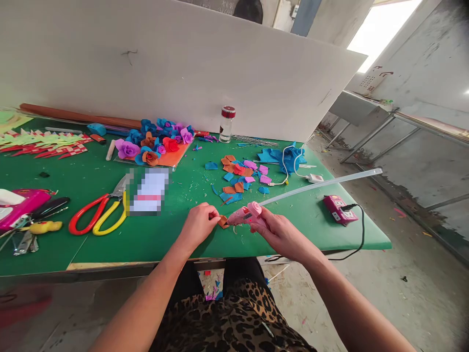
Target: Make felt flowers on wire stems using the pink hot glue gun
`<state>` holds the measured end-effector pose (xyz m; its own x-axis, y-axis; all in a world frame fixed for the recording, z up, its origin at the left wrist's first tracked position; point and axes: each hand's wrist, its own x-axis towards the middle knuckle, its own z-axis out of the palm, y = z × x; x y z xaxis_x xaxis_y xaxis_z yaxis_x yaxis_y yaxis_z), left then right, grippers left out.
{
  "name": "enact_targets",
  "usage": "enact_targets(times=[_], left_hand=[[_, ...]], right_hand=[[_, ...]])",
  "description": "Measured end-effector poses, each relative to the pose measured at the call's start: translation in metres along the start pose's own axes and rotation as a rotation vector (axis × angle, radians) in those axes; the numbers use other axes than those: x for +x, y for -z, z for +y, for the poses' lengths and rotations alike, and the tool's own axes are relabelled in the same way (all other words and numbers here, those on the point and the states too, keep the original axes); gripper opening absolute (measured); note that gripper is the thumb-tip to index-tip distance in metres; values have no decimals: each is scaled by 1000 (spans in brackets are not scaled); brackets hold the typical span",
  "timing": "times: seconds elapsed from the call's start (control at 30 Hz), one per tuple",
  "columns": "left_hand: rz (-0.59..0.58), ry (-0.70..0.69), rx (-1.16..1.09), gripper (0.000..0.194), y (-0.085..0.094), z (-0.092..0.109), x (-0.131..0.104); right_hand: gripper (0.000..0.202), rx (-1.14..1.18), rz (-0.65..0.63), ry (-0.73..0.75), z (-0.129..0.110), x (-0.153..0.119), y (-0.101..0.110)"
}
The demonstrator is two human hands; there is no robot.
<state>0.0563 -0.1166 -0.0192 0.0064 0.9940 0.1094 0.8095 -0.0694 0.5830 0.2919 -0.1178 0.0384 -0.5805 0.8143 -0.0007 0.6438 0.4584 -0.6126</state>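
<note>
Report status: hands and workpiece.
Left hand pinching brown petal. Right hand gripping pink glue gun, nozzle at petal. Loose petals just beyond.

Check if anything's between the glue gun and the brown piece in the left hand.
Nothing visible: the glue gun in the right hand has its nozzle at the brown piece the left hand pinches. Loose cut pieces lie farther back.

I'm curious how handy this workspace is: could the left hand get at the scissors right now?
Probably yes: a bare stretch of green tabletop leads from the left hand to the scissors, though it might first release the brown piece at its fingertips.
</note>
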Motion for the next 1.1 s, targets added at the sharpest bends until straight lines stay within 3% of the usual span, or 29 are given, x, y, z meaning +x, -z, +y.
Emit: enact_targets(times=[0.5,0.63,0.77,0.9,1.1], left_hand=[[10,-14,9,15,-5,2,-4],[26,-21,-27,7,-6,0,-5],[47,-54,-100,14,-4,-5,-6],[9,-35,-161,5,-1,-6,-6],[-55,-19,-140,13,-1,-2,-6]], right_hand=[[32,44,12,-13,-3,-4,3],[32,26,4,-5,-4,-5,2],[32,40,9,0,-3,-6,2],[32,43,28,-6,-2,-7,2],[33,59,28,-29,-4,-8,4]])
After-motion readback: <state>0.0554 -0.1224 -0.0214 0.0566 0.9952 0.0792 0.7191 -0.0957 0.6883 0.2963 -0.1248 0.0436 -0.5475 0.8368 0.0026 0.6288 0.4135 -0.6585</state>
